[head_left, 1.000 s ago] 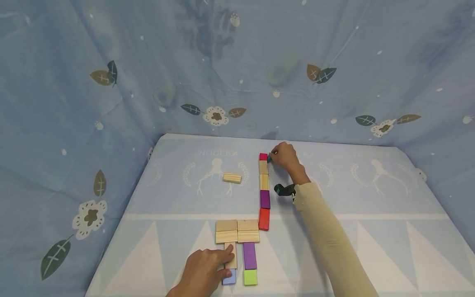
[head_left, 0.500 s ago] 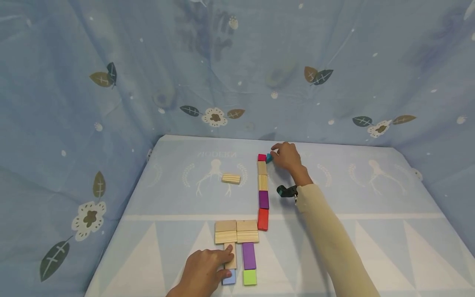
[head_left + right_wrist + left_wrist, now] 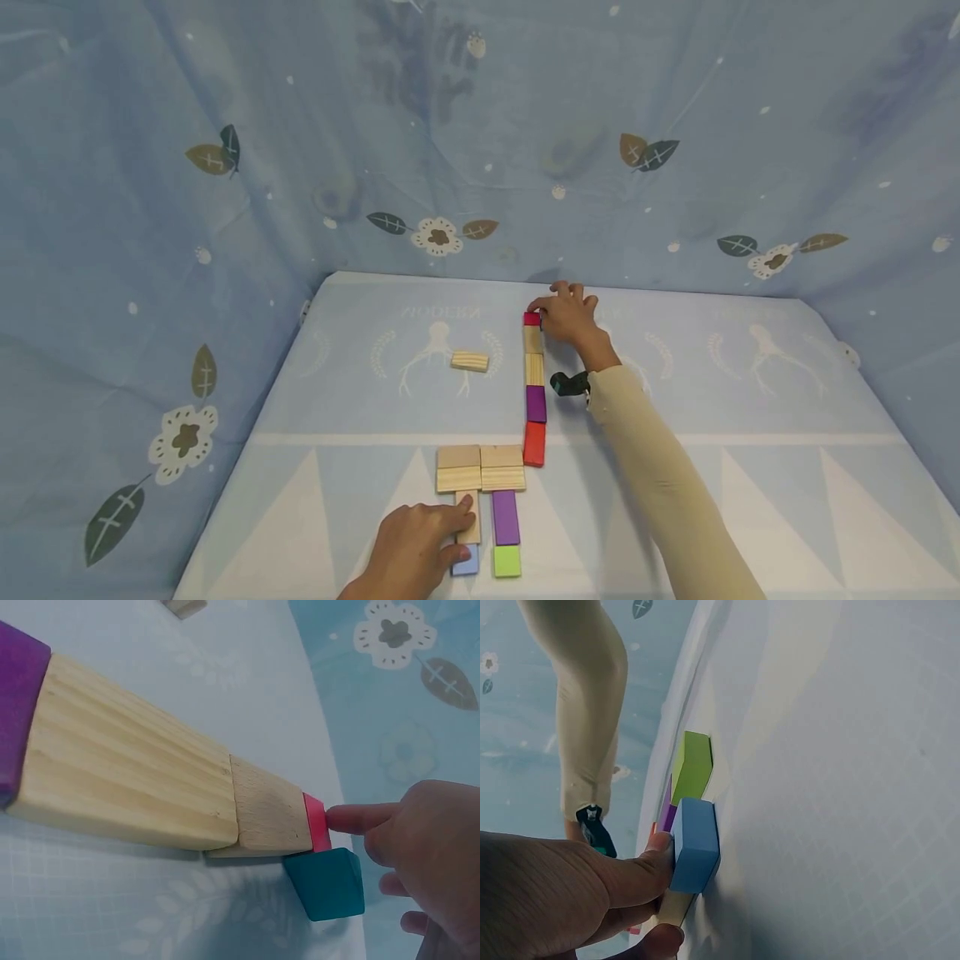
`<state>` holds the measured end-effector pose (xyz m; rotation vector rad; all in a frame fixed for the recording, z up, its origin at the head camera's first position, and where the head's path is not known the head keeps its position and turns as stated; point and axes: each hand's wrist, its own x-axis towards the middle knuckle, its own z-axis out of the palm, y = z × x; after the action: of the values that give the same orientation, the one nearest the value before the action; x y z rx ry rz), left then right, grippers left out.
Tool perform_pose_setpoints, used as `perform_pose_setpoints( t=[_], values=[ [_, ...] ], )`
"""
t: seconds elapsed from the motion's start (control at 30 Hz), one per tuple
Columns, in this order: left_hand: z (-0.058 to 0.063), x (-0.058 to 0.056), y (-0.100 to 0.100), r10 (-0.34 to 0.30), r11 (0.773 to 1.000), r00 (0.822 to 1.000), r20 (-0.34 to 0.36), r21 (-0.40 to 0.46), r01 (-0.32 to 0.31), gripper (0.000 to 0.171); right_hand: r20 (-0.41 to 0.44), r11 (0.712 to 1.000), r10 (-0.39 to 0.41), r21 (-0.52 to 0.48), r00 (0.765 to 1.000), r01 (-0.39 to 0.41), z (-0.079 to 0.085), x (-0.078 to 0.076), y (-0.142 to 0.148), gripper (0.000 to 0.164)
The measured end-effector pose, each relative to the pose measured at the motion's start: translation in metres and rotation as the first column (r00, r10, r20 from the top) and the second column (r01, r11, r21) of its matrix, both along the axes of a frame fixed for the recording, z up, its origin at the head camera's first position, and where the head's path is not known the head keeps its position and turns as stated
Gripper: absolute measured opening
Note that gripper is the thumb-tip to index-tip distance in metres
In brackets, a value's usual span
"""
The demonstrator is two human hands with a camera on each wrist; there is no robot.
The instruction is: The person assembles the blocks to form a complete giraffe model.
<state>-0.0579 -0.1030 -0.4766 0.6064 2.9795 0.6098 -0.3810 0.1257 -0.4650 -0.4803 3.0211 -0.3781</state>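
In the head view my right hand point(image 3: 567, 317) is at the far end of a row of blocks. Its index finger touches the end of a small pinkish-red block point(image 3: 317, 823), seen in the right wrist view. A teal block point(image 3: 326, 885) sits against that block's side, mostly hidden by the hand from above. Nearer, my left hand point(image 3: 408, 542) rests with a fingertip on a plain wooden block point(image 3: 472, 538) and the thumb at a blue block point(image 3: 695, 847). A purple block point(image 3: 506, 517) and a green block point(image 3: 507, 561) lie beside these, end to end.
Plain wooden blocks point(image 3: 532, 339), a dark purple block point(image 3: 536, 403) and a red block point(image 3: 534, 443) continue the row. Several plain blocks point(image 3: 480, 468) form a rectangle near its lower end. One loose wooden block point(image 3: 470, 361) lies left. A patterned curtain point(image 3: 480, 150) hangs behind.
The right hand has let go of the teal block beside the pinkish-red one and shifted slightly left, extending its index finger to the row's end. The left hand stays in place.
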Motion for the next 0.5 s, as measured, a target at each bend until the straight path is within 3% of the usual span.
perform_pose_setpoints(
  t=[0.27, 0.5],
  values=[
    [0.0, 0.002, 0.001, -0.006, 1.0, 0.999, -0.033, 0.008, 0.007, 0.037, -0.09, 0.986, -0.038, -0.167, 0.995, 0.022, 0.013, 0.005, 0.013, 0.032],
    [0.0, 0.002, 0.002, -0.016, 1.0, 0.998, -0.056, 0.002, 0.016, 0.034, -0.244, 0.967, 0.059, -0.225, 0.968, -0.116, 0.037, 0.024, 0.027, 0.029]
  ],
)
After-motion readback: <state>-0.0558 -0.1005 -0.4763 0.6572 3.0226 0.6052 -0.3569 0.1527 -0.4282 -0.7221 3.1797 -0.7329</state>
